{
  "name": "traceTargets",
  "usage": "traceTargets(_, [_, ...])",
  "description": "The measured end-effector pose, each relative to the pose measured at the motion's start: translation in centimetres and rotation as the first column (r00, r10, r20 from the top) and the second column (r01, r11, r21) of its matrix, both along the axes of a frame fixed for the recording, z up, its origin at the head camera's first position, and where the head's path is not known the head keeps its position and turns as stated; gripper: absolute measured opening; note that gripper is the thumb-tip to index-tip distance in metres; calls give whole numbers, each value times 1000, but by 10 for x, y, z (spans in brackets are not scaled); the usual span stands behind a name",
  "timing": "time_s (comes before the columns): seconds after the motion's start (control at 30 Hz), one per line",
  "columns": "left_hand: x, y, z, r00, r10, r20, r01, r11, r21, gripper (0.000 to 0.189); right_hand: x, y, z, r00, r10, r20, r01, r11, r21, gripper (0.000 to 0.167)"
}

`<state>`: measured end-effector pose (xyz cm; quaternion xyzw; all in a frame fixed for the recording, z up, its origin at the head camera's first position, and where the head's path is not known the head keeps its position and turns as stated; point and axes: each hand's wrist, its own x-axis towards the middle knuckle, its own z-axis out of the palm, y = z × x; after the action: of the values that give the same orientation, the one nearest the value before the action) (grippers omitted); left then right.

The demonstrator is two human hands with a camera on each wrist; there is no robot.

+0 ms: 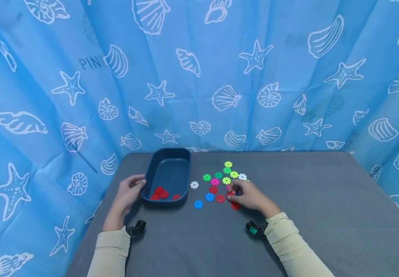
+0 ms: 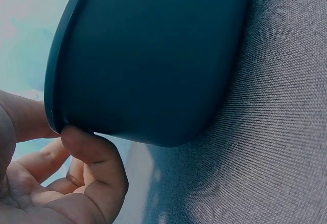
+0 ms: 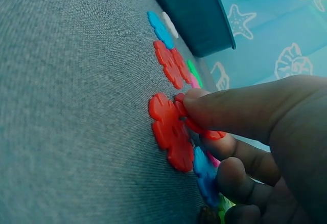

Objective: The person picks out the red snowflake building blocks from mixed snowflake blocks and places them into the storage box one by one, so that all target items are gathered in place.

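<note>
My left hand grips the left rim of a dark blue plastic tub; thumb and fingertip pinch its lip in the left wrist view. Several red discs lie at the tub's near end. To the right, my right hand pinches a red notched disc between thumb and finger. Just beneath it, another red disc rests on the cloth, with a blue disc beside the curled fingers. The hand hides part of the disc group in the head view.
Between tub and right hand lie loose discs: white, blue, red, pink, green and yellow. A grey cloth covers the table. Behind hangs a blue shell-print curtain.
</note>
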<state>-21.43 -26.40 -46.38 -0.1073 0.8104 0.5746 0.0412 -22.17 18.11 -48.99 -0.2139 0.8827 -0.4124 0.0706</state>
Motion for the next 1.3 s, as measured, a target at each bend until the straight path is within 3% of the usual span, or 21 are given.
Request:
traceTargets(0.87, [-2, -1, -4, 1000, 3, -9, -3, 1000, -9, 43, 1, -6, 11, 1000, 8, 29, -9, 1000, 11, 11])
traceTargets(1.3, [-1, -2, -4, 1000, -5, -28, 5, 1000, -12, 43, -1, -17, 25, 999, 1, -45, -1, 1000, -12, 8])
